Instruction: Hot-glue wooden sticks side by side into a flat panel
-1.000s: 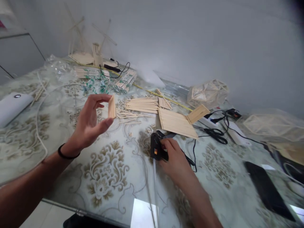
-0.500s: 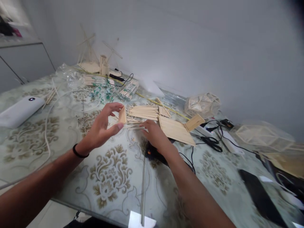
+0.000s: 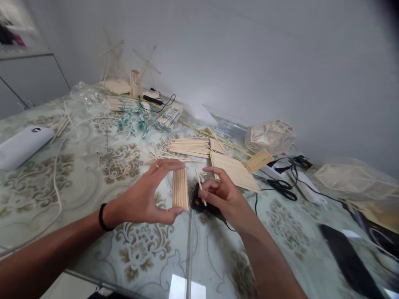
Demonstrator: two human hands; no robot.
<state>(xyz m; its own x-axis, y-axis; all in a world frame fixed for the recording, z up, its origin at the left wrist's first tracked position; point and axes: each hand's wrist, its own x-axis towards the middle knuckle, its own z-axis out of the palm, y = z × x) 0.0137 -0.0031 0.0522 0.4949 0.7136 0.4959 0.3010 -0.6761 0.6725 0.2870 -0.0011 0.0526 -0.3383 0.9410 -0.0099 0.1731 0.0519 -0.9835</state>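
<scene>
Gripping a panel by its two short ends, thumb at the near one and fingers at the far one, our left hand holds it above the table. With our right hand we pinch a single stick, just right of the panel and apart from it. Under that hand lies a black glue gun, partly hidden. Beyond the panel we see a pile of sticks, a board at its right, then scissors.
</scene>
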